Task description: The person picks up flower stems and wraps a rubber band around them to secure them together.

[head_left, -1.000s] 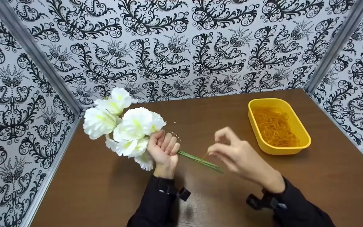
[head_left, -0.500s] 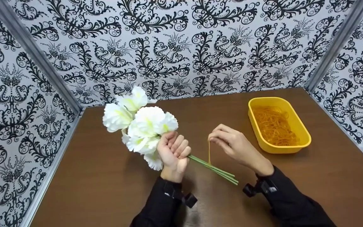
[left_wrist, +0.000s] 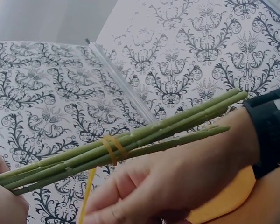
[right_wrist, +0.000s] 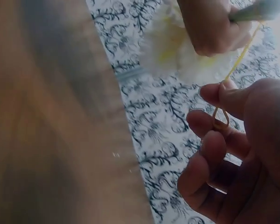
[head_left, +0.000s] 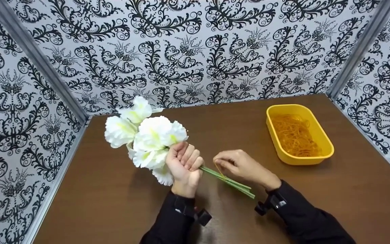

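Observation:
My left hand (head_left: 185, 166) grips a bunch of white artificial flowers (head_left: 154, 134) just below the blooms, above the table. Several green stems (left_wrist: 177, 123) stick out of the fist toward the lower right. A yellow rubber band (left_wrist: 113, 148) is looped around the stems partway down, seen in the left wrist view. My right hand (head_left: 244, 166), beside the stems, pinches the band's free end between thumb and fingers. In the right wrist view the rubber band (right_wrist: 242, 56) runs taut from the stems to the fingertips, with a small loop hanging past them.
A yellow plastic tub (head_left: 328, 150) of rubber bands (head_left: 295, 135) stands at the right on the brown table (head_left: 113, 210). Patterned panels (head_left: 195, 51) with grey metal corner posts (head_left: 361, 47) enclose the table at the back and sides.
The right hand first drew the band up from the stems, then came down and left, closer to them. The left hand with the flowers shifted right, then slightly back left.

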Demonstrator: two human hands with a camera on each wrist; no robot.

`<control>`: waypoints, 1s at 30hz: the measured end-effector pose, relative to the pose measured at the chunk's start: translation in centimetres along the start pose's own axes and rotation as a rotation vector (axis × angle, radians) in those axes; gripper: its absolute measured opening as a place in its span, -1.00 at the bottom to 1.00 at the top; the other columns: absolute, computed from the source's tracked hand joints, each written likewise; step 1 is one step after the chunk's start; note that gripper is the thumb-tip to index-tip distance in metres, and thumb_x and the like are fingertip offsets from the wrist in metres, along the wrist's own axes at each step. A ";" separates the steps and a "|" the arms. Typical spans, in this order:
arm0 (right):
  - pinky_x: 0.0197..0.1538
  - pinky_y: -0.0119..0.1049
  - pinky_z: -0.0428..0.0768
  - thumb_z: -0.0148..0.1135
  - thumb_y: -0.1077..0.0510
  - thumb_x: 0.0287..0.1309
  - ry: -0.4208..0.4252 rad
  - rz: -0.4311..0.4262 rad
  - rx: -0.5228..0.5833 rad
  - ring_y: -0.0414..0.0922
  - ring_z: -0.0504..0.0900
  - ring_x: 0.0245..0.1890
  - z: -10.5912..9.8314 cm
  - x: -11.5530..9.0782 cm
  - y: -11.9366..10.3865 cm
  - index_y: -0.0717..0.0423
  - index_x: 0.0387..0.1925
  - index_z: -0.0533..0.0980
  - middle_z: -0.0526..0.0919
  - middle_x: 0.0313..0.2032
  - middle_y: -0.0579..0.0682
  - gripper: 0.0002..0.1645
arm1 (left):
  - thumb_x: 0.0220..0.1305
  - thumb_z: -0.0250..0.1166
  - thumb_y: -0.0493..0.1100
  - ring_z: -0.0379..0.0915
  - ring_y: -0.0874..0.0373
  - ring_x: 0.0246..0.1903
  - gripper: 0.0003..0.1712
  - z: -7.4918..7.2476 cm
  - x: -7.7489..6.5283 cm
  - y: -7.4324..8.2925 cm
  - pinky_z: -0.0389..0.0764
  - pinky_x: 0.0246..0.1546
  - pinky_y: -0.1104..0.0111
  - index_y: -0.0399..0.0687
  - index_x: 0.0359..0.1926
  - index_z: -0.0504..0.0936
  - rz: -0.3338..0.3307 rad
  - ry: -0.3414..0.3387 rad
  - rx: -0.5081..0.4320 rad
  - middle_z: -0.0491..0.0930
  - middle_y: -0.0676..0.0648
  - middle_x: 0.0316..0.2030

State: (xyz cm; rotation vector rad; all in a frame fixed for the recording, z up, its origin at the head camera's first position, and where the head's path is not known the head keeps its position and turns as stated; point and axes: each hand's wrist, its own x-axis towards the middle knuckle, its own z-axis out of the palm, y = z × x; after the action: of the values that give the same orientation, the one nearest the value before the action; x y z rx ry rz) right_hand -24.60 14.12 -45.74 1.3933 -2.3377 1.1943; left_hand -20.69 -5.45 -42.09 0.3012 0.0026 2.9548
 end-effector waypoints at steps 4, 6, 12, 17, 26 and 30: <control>-0.38 -0.43 0.55 0.15 0.30 0.40 -0.095 0.057 0.057 -0.27 0.56 -0.46 1.3 -0.1 -0.9 0.11 -0.21 0.65 0.67 -0.44 -0.07 -0.84 | 0.23 0.03 -0.25 -0.23 0.33 -0.79 -0.55 0.1 -0.1 0.5 -0.12 -0.80 0.53 0.09 -0.68 0.02 0.027 -0.054 -0.054 -0.09 0.17 -0.77; -0.42 -0.51 0.51 0.14 0.30 0.40 -0.108 0.057 0.061 -0.28 0.56 -0.50 2.1 -0.1 -1.5 0.11 -0.23 0.66 0.68 -0.48 -0.05 -0.82 | 0.23 0.03 -0.25 -0.24 0.33 -0.79 -0.55 0.2 -0.1 0.7 -0.13 -0.79 0.53 0.09 -0.68 0.00 0.057 -0.057 -0.079 -0.09 0.17 -0.77; -0.51 -0.60 0.48 0.15 0.22 0.45 -0.118 -0.007 0.118 -0.40 0.51 -0.57 3.8 -0.4 -3.4 0.15 -0.26 0.66 0.63 -0.54 -0.10 -0.81 | 0.20 0.06 -0.27 -0.24 0.33 -0.78 -0.55 0.5 -0.2 1.2 -0.15 -0.80 0.51 0.08 -0.69 0.04 0.172 0.033 -0.104 -0.02 0.16 -0.80; -0.37 -0.54 0.50 0.05 0.12 0.52 -0.216 0.102 0.134 -0.45 0.43 -0.46 4.7 -0.9 -4.8 0.14 -0.17 0.63 0.54 -0.47 -0.19 -0.74 | 0.24 0.03 -0.27 -0.25 0.32 -0.77 -0.56 0.4 0.1 2.1 -0.16 -0.78 0.51 0.06 -0.69 0.05 0.197 0.004 -0.163 -0.04 0.15 -0.78; -0.39 -0.65 0.37 0.05 0.12 0.52 -0.178 0.032 0.091 -0.47 0.35 -0.49 4.6 -0.8 -7.1 0.03 -0.25 0.57 0.42 -0.48 -0.28 -0.79 | 0.23 0.01 -0.28 -0.27 0.31 -0.76 -0.58 0.1 0.5 3.8 -0.18 -0.78 0.50 0.03 -0.71 0.08 0.260 0.030 -0.187 -0.02 0.13 -0.80; -0.40 -0.68 0.33 0.09 0.16 0.50 -0.133 -0.039 0.019 -0.49 0.32 -0.50 3.9 -0.6 -8.1 0.02 -0.27 0.56 0.41 -0.51 -0.27 -0.83 | 0.22 0.01 -0.29 -0.27 0.31 -0.77 -0.56 0.0 0.5 4.1 -0.17 -0.79 0.50 0.05 -0.70 0.04 0.260 0.013 -0.185 -0.04 0.14 -0.79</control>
State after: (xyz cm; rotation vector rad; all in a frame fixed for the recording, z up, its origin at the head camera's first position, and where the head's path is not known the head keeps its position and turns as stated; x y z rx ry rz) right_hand -16.82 9.78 -44.21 1.5625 -2.3797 1.1493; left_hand -21.90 -9.42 -41.85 0.2742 -0.3310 3.1820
